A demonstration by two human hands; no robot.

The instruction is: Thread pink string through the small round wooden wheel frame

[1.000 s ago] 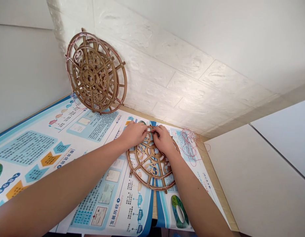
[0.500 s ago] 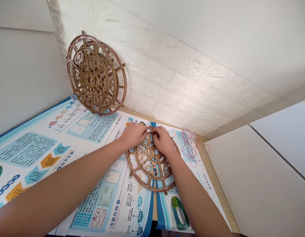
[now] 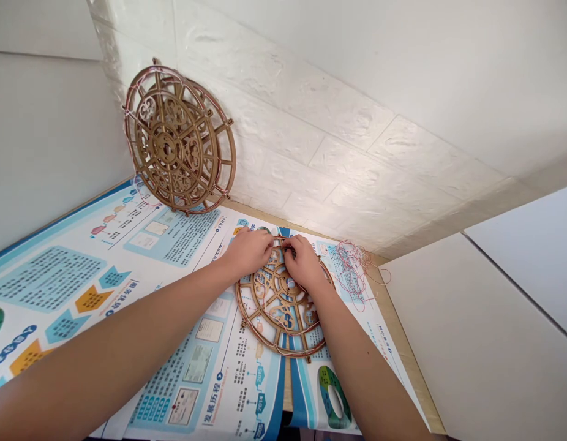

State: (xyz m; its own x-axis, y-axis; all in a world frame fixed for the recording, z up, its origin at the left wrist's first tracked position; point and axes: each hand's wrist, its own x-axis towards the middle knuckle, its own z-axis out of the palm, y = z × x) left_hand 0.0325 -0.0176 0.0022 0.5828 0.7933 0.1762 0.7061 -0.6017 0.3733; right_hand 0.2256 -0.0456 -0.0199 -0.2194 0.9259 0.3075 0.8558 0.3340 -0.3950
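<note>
Head view: flat openwork wooden wheel (image 3: 278,300) strung with red thread (image 3: 352,269).

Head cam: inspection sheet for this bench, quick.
surface: printed poster on a wooden table
job's things: wooden fretwork wheel flat on the poster; second wheel leaning on the wall, with red thread around its rim
clutter: loose tangle of red thread on the poster, right of the flat wheel
grippers: bare left hand and right hand on the flat wheel's far side, fingertips close together; any pinch can't be told
cables: nothing seen
surroundings: white brick-effect wall; pale panel on the right
</note>
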